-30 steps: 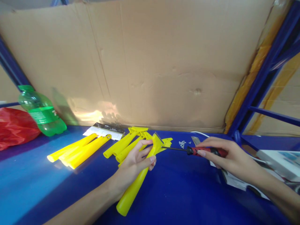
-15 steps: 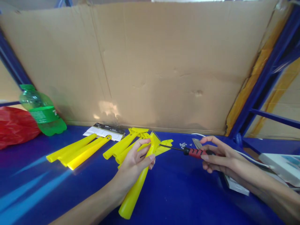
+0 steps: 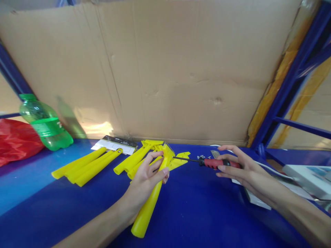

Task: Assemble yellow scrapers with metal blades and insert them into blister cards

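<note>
My left hand (image 3: 143,179) is wrapped round a yellow plastic scraper (image 3: 148,212), its long round handle slanting down toward me. A thin metal blade edge shows at the scraper's head. My right hand (image 3: 244,168) has a red and black screwdriver (image 3: 211,163) between thumb and fingers, with the index finger lifted off. The screwdriver lies nearly level, its tip at the scraper's head; whether it sits in a screw is too small to tell. Behind the scraper lie more yellow scraper parts (image 3: 131,159). Small metal screws (image 3: 200,157) are scattered beyond the screwdriver, beside a grey flat blade (image 3: 214,154).
Several yellow handles (image 3: 89,168) lie to the left, by black and white packaging cards (image 3: 116,144). A green bottle (image 3: 46,124) and a red plastic bag (image 3: 18,139) stand far left. Cardboard (image 3: 165,69) walls the back. A white box (image 3: 307,177) with a cable is at right.
The screwdriver has turned in my right hand, and its fingers have shifted and opened slightly. My left hand still holds the scraper in nearly the same place. Light on the table at left has spread.
</note>
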Available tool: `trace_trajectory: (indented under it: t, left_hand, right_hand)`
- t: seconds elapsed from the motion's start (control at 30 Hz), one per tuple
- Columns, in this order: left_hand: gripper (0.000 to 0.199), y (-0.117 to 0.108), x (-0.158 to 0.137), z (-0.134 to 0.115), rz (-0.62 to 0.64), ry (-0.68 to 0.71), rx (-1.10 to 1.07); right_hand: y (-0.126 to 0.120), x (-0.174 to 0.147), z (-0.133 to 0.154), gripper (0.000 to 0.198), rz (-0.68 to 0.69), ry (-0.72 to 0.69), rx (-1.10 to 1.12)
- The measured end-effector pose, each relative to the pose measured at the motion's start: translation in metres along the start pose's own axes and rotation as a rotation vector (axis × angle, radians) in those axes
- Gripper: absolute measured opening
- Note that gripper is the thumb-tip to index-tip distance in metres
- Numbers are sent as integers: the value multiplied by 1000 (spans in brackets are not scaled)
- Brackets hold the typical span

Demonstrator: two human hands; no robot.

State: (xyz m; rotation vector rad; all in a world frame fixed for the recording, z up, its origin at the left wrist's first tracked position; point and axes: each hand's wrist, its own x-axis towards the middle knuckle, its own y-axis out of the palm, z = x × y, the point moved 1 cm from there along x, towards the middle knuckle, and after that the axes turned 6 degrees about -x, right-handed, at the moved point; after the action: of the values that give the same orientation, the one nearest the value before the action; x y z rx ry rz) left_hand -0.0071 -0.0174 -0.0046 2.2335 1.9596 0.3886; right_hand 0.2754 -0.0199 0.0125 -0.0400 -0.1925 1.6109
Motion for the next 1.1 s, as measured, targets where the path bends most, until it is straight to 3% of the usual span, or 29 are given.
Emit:
trace_trajectory:
  t: [0.13,0.23,0.5,0.63,0.77,0.97,1.1]
  left_hand:
    - [56,0,0,5,52,12,-14]
    - [49,-1,-1,10,68,14,-16]
    - [50,-2,-1,15,41,-37,-26]
    - [55,6,-8,8,37,-72,-17]
    - [57,8,-10,5,29,-83,8]
    - [56,1,-3,9,17,-39,-9]
    - [60,2,-4,7,6,-49,10]
  right_hand:
    - [-2,4,-1,65,-64,-68,-131]
    - [1,5,1,68,-112,-39,-256]
    - [-7,1,6,72,26,-82,-236]
    - [-11,2,7,58,-70,-113,-305]
    - [-8,5,5,63,-117,-24,-389]
    - [-12,5,-2,70,41,-85,-195]
    - [-11,3,2,59,8,-118,-242]
